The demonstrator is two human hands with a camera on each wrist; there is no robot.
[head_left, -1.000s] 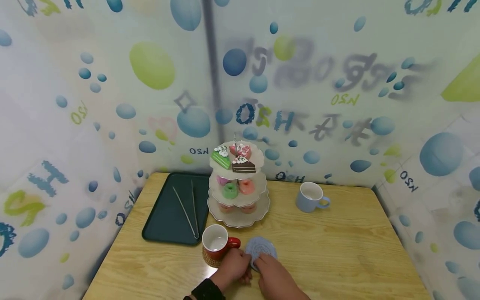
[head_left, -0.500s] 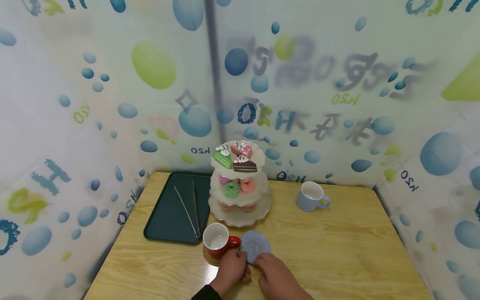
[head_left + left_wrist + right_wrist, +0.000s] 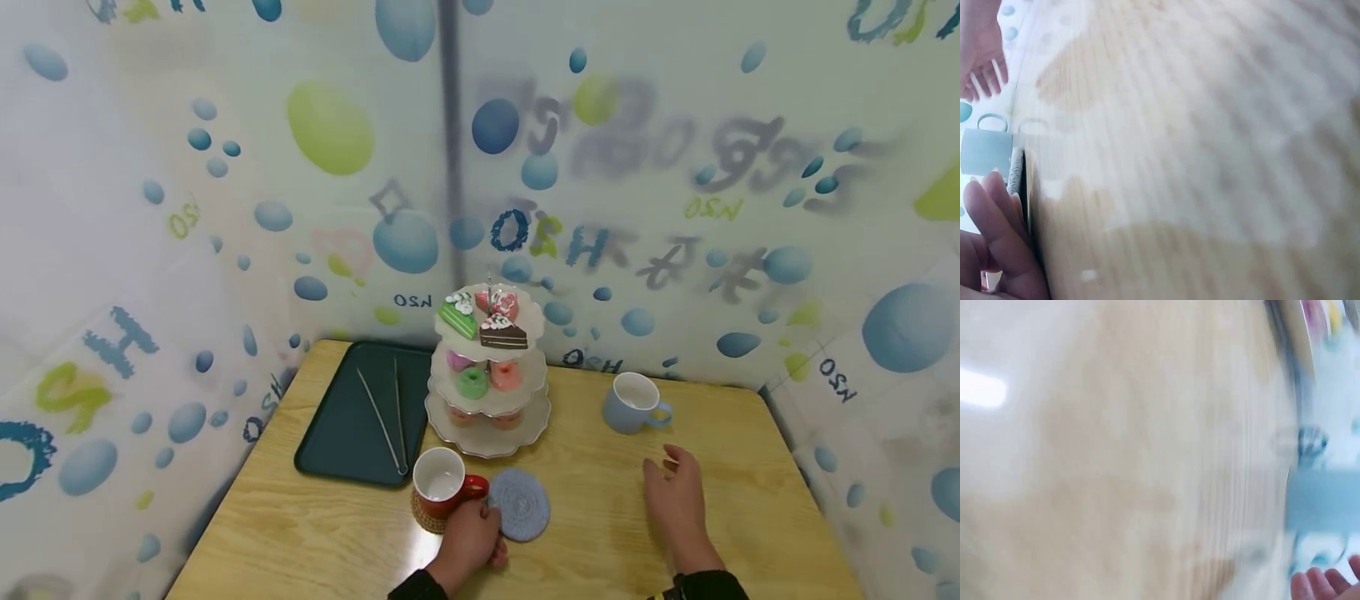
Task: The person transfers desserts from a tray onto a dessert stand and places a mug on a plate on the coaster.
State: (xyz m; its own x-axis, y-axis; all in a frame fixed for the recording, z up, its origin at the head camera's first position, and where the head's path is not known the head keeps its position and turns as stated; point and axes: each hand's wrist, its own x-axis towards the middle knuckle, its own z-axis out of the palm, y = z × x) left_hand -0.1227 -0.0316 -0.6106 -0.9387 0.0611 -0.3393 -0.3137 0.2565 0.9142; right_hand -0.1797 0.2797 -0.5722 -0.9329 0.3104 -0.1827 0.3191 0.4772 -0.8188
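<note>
My left hand (image 3: 468,537) rests by the near left edge of a round blue-grey woven coaster (image 3: 520,505), just below the handle of a red mug (image 3: 441,485). In the left wrist view its fingers (image 3: 1002,228) lie fairly straight against the table beside the coaster's edge. The red mug stands on a brown woven coaster (image 3: 426,515). Fingers spread, my right hand (image 3: 678,504) hovers over the right part of the table and holds nothing. Just beyond it stands a light blue mug (image 3: 630,408), handle to the right, not touched.
A three-tier cake stand (image 3: 487,446) with toy cake slices and doughnuts stands at the back middle. Left of it lies a dark green tray (image 3: 330,442) with metal tongs (image 3: 400,417) on it. Printed sheets rise behind the wooden table (image 3: 600,533).
My right hand has let go of the blue-grey coaster and moved right, toward the light blue mug. The coaster shifted slightly toward the red mug beforehand. My left hand stays near it.
</note>
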